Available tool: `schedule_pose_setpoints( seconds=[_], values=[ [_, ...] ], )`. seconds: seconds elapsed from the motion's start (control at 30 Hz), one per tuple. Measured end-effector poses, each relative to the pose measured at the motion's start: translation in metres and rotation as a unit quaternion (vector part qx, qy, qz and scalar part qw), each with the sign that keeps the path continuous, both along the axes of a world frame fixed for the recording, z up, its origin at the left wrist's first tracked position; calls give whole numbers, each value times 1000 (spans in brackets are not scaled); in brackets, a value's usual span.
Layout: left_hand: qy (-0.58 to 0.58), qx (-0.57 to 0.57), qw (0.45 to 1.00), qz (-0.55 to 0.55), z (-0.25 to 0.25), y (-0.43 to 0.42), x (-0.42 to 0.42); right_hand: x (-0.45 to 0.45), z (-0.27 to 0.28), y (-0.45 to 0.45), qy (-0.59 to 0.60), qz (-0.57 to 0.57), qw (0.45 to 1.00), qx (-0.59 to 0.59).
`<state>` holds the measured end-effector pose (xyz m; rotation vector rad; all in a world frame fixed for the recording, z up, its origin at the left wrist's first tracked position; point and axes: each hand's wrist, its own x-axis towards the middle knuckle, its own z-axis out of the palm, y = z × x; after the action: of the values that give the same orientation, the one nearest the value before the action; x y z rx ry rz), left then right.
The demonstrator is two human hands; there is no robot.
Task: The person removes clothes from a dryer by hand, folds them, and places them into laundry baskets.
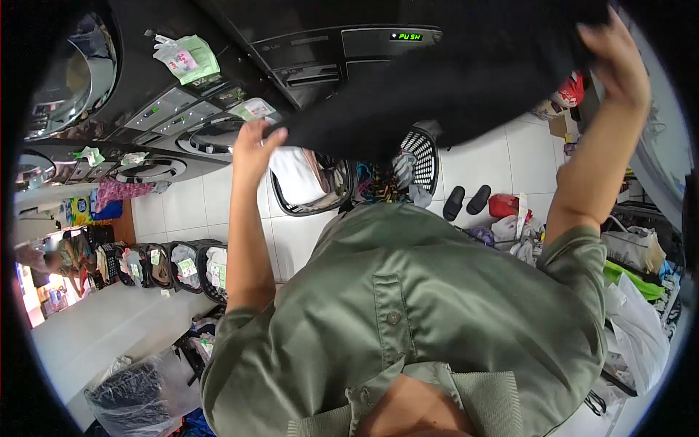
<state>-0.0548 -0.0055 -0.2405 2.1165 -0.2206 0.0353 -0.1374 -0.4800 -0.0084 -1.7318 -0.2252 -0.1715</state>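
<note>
A black garment (429,98) is stretched out between my two hands, in front of the machines; its exact kind does not show. My left hand (256,146) pinches one end of it between thumb and fingers. The other end is up at the right, where my right hand (617,64) grips it, somewhat smeared by motion. Below the cloth a laundry basket (349,193) on the floor holds white and brown fabric. Beside it stands a second basket with a slotted dark wall (424,156), with patterned cloth nearby.
Black washing machines or dryers line the far side, one with a lit panel (406,36). Black slippers (466,202) and a red bag (502,205) lie on the tiled floor. Several filled baskets (186,266) stand at the left, near a white counter (109,320). Another person (69,251) is at far left.
</note>
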Motion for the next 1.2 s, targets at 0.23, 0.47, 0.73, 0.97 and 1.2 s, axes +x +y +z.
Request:
schedule_pose_setpoints(
  seconds=[0.23,0.47,0.73,0.97,1.2],
  values=[
    [350,-580,570,-465,-20,-6,-53,-82,-188,27,297,-118,935,152],
    [571,-606,548,75,-79,8,-170,-136,-307,166,497,-97,626,593],
    [508,-347,782,98,-129,80,-61,-16,-368,248,509,-21,600,617],
    [228,-338,912,-43,-140,173,4,28,-387,342,221,-103,904,352],
    [375,-79,924,16,-249,221,-70,-35,-506,393,448,-179,829,284]
  ],
)
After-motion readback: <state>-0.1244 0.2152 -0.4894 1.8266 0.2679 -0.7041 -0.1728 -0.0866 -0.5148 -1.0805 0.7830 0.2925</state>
